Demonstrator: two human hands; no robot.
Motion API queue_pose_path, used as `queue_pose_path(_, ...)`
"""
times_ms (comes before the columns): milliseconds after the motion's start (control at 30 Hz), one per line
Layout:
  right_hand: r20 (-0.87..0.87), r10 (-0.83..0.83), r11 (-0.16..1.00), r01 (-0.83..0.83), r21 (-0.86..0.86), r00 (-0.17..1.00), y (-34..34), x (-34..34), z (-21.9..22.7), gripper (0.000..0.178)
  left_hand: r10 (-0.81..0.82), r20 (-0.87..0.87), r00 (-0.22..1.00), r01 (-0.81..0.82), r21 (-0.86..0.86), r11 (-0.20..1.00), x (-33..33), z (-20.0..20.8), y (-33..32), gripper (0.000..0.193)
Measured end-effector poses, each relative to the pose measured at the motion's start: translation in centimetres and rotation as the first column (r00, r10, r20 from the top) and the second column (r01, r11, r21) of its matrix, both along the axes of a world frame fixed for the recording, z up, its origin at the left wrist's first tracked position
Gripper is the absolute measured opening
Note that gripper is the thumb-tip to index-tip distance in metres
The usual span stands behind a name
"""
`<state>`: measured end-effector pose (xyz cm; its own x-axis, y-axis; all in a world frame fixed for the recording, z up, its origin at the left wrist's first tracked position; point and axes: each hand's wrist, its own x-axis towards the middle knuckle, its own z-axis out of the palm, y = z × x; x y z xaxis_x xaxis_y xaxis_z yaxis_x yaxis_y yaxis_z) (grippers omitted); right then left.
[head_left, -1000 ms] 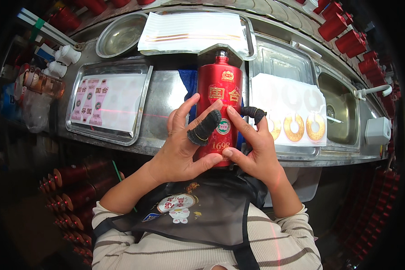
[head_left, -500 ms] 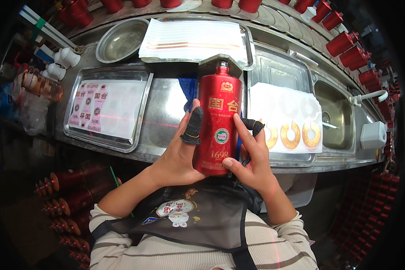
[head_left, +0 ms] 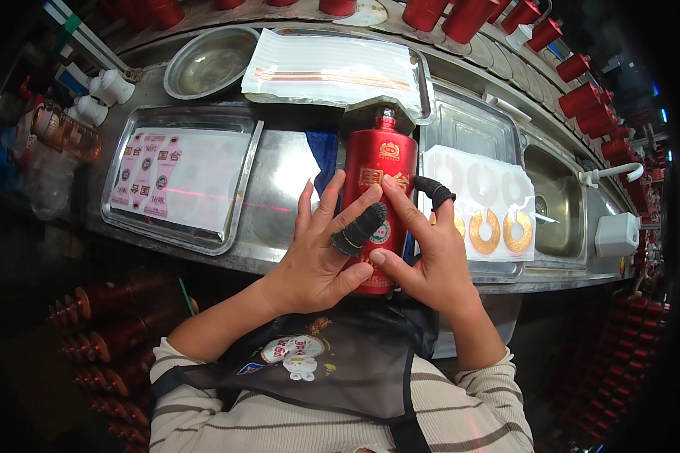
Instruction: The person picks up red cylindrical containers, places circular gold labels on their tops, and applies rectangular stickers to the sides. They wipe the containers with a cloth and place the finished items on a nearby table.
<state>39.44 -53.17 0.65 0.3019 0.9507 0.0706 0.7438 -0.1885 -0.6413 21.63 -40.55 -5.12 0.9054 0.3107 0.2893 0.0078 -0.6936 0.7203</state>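
Observation:
A red bottle [head_left: 378,149] with gold lettering and a green-and-white round seal leans, neck away from me, against a grey metal rest [head_left: 353,117]. My left hand [head_left: 310,260] lies over its lower front, fingers spread, with a black cover on one finger. From the other side, my right hand [head_left: 440,266] presses its index fingertip and thumb on the bottle's front. A black-covered finger of that hand sticks out past the bottle's right side. Both hands are open, and the lower part of the bottle is partly hidden beneath them.
Left stands a steel tray [head_left: 240,204] with a sheet of pink labels [head_left: 147,177]. A white sheet with gold ring-shaped stickers [head_left: 485,231] lies right. Behind are a metal bowl [head_left: 204,66] and striped sheets [head_left: 325,60]. A sink [head_left: 555,208] and white jug [head_left: 616,234] stand far right.
My left hand has left the bottle's left side and come over its front with fingers spread. My right index fingertip has moved up and left across the front.

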Motion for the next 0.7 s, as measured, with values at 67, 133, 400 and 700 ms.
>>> queue_pose_path(67,0.020,0.004,0.999,-0.005,0.044,1.000,0.0,-0.1,-0.3,0.079,0.006,0.000,1.000,-0.006,-0.039,0.999,-0.1,0.1,-0.3,0.066)
queue_pose_path(133,0.010,-0.012,1.000,0.012,-0.004,1.000,0.1,-0.1,0.1,0.080,0.012,0.014,1.000,-0.011,-0.067,0.998,0.2,0.1,0.0,0.067)
queue_pose_path(400,-0.059,-0.019,0.997,0.024,0.074,0.998,0.2,0.6,-0.7,0.081,-0.015,0.046,0.999,0.020,-0.110,0.994,0.5,-0.4,0.2,0.073)
queue_pose_path(700,-0.068,-0.064,0.997,0.060,-0.053,0.996,1.2,0.5,0.8,0.079,-0.021,0.071,0.997,0.027,-0.089,0.996,0.7,-0.6,0.2,0.079)
